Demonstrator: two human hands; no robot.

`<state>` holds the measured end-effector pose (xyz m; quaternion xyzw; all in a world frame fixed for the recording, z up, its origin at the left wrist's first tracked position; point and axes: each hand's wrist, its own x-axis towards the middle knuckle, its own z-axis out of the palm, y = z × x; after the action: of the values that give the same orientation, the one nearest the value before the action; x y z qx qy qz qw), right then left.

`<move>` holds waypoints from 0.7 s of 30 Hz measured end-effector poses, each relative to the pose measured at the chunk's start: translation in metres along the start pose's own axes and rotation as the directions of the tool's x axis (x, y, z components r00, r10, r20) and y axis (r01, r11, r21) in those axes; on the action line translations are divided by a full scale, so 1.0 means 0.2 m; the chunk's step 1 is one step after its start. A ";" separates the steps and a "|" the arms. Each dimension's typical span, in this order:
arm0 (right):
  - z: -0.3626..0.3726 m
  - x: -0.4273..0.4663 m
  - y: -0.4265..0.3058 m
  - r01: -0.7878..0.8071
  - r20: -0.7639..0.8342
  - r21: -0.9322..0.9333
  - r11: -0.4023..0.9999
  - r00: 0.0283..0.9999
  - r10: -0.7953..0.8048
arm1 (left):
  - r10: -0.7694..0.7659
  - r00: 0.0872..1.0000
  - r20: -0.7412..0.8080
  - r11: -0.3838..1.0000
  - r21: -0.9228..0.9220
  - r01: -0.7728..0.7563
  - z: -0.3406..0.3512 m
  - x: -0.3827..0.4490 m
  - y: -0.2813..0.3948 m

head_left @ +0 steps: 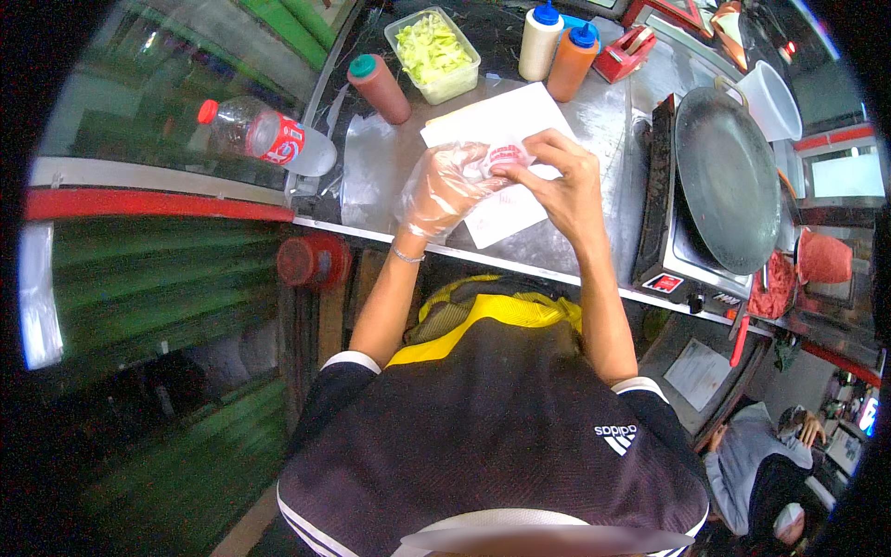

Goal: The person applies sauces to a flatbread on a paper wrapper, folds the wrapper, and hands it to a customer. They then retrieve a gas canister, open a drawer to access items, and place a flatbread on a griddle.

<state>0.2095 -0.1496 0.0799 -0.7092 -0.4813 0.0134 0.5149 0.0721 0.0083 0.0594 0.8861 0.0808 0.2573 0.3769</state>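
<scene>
My left hand (445, 184), in a clear plastic glove, holds a small bundle wrapped in white paper with red print (507, 154). From the other side, the bare thumb and fingers of my right hand (569, 182) pinch the same wrapper. What lies inside the bundle is hidden. Beneath both hands, white paper sheets (498, 108) lie on the metal counter top (376, 188). Part of the lower sheet (511, 219) bears faint red print.
Beyond the paper stand a lettuce tub (435, 56), squeeze bottles (379, 89) and a red tape dispenser (625, 54). To the right, a large pan (727, 181) sits on a gas stove (658, 237). A plastic bottle (268, 136) lies left. A person (755, 459) is at lower right.
</scene>
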 end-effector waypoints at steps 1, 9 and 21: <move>-0.01 0.00 0.00 0.001 0.029 0.007 1.000 1.000 -0.001 | 0.010 0.999 0.040 0.994 0.104 -0.014 -0.02 0.00 0.01; -0.06 0.14 0.02 -0.031 0.070 -0.053 0.998 0.997 0.035 | -0.154 0.983 -0.102 0.965 -0.231 0.127 -0.09 0.09 0.04; -0.11 0.21 0.25 -0.205 0.077 -0.066 0.977 0.975 0.210 | -0.223 0.939 -0.263 0.879 -0.471 0.077 0.01 0.21 -0.22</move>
<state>0.2770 -0.1370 0.0734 -0.7688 -0.4259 0.0827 0.4697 0.1112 0.0533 0.0438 0.7130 0.1456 0.3740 0.5750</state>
